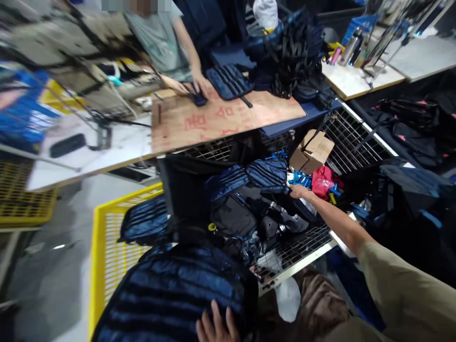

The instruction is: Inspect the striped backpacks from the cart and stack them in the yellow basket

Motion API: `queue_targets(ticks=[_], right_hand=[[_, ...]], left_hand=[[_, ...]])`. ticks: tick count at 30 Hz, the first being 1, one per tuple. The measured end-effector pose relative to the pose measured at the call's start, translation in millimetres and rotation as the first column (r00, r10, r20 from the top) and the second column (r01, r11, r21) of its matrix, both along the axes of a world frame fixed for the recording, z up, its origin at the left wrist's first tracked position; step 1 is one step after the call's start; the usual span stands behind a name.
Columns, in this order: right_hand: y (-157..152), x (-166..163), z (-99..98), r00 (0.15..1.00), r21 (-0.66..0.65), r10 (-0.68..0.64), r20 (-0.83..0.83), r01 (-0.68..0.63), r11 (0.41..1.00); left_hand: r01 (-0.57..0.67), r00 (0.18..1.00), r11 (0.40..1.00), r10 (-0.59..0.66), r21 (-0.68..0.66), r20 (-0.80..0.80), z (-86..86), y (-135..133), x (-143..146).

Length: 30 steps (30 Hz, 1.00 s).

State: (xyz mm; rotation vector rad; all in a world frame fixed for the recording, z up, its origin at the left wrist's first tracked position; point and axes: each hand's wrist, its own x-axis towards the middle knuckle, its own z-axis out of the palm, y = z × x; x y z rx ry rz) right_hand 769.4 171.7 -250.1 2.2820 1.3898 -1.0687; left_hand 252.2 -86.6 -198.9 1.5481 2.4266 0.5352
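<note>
Left hand rests on one striped bag.

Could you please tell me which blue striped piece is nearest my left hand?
The large striped piece at the picture's bottom: your left hand touches it, while the smaller striped pieces lie farther away.
</note>
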Motion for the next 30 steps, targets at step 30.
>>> queue_targets(ticks=[30], right_hand=[[-111, -117, 312.1, 0.623, 0.551, 0.248, -0.741, 0.355, 0.755]], left_hand=[[0.489, 0.362, 0.868, -0.290, 0.084, 0.886, 217.2, 93, 194]])
